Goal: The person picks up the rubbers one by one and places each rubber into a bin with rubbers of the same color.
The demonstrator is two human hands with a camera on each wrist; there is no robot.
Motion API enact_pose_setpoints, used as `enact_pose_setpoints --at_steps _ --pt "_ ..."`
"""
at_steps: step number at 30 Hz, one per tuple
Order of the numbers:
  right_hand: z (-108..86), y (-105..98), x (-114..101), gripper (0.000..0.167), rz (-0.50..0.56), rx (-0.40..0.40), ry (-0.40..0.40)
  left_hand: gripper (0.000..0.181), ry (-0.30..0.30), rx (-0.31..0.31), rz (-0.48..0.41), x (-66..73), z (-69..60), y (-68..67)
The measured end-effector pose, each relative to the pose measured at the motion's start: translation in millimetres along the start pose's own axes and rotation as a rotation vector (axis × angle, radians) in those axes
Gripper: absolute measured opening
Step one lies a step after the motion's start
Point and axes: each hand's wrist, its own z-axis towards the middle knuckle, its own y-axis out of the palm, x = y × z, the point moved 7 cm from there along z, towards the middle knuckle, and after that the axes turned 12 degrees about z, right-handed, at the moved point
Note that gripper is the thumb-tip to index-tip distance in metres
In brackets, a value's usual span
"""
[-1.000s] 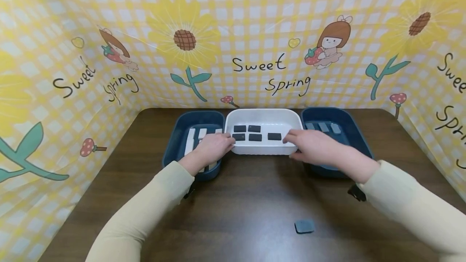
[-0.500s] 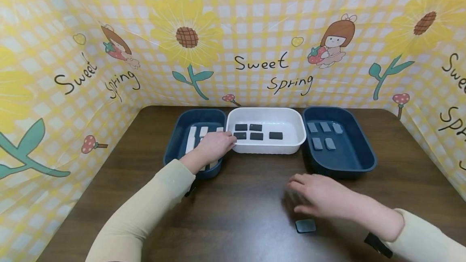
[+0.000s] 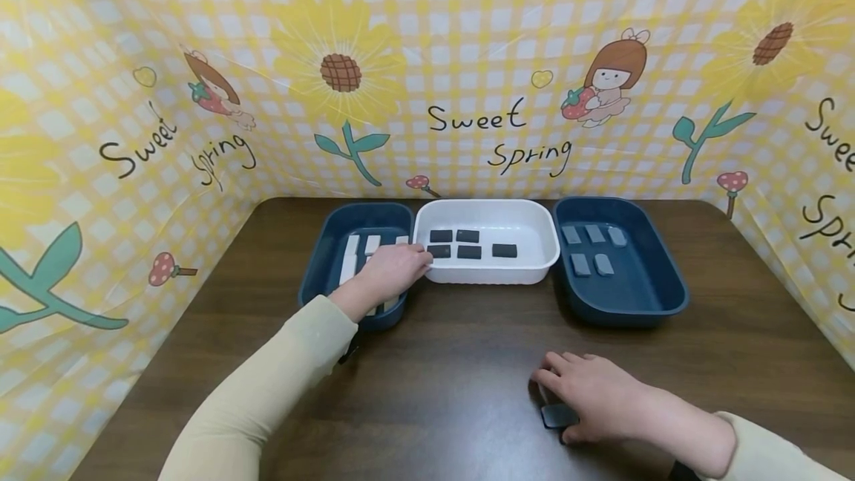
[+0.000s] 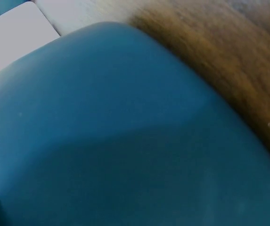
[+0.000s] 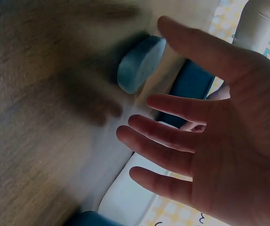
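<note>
My right hand (image 3: 594,398) is low over the table at the front right, thumb and fingers spread around a small blue-grey block (image 3: 557,416) with rounded edges. In the right wrist view the block (image 5: 139,67) lies between thumb and forefinger, and a gap shows between it and the fingers. My left hand (image 3: 395,270) rests where the left blue tray (image 3: 323,252) meets the white tray (image 3: 490,274). Its fingertips bend over the white tray's left rim, beside a black block (image 3: 439,252); the thumb is hidden. Only blue tray wall (image 4: 106,99) fills most of the left wrist view.
Several black blocks lie in the white tray. Several white blocks (image 3: 349,267) are in the left blue tray, partly behind my left hand. The right blue tray (image 3: 634,310) contains several blue-grey blocks (image 3: 581,265). Patterned cloth (image 3: 427,73) stands behind the brown table (image 3: 427,399).
My right hand has left the white tray's right end and come down toward me to the loose block on the table. The left hand has stayed in place.
</note>
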Motion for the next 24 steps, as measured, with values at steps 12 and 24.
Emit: enact_pose_setpoints --at_steps 12,24 --pt "5.7 3.7 0.7 0.035 -0.011 0.016 -0.044 0.014 -0.013 -0.012 0.0 -0.2 -0.1 0.9" --pt "8.1 7.6 3.9 0.029 0.028 0.005 -0.084 0.014 -0.009 -0.015 -0.002 -0.1 0.5 0.7"
